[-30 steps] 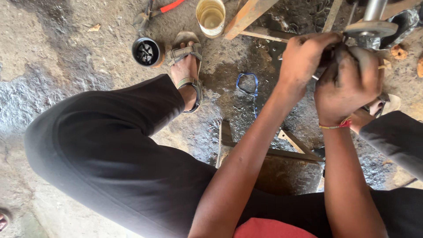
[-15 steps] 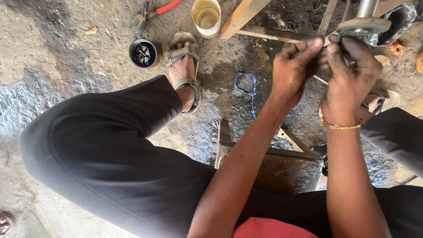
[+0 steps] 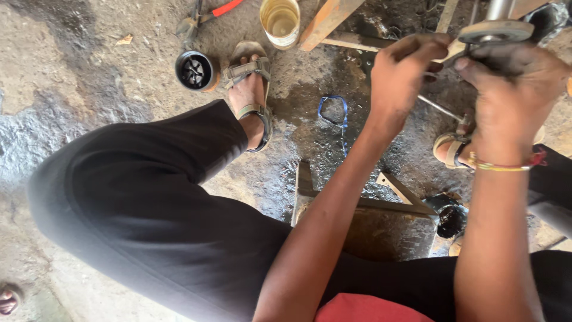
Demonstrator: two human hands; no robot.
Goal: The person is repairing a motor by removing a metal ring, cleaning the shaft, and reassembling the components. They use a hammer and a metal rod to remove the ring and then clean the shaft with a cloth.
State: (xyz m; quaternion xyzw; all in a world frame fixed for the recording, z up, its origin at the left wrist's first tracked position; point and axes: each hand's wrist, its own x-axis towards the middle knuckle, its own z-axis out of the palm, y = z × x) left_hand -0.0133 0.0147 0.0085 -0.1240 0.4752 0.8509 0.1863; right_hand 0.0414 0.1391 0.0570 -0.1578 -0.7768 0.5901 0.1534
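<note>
My left hand [image 3: 402, 74] is closed around a thin wooden-looking stick or handle that points toward a round metal disc [image 3: 496, 31] on a vertical steel shaft [image 3: 499, 8]. My right hand [image 3: 512, 83], greasy and wearing a bead bracelet at the wrist, grips a dark part just under that disc. Both hands sit close together at the upper right. What exactly lies inside the right hand is hidden by the fingers.
Oily concrete floor. A yellowish plastic cup [image 3: 280, 21], a black round cup-shaped part [image 3: 195, 70], red-handled pliers [image 3: 205, 16], a blue strap loop [image 3: 333, 110], wooden bars [image 3: 325, 24] and a metal stand frame [image 3: 357, 200] lie around. My sandalled feet [image 3: 250, 89] rest on the floor.
Both hands stayed on the disc and shaft assembly. The left hand shifted slightly left and its grip on the stick became visible; the view moved a little.
</note>
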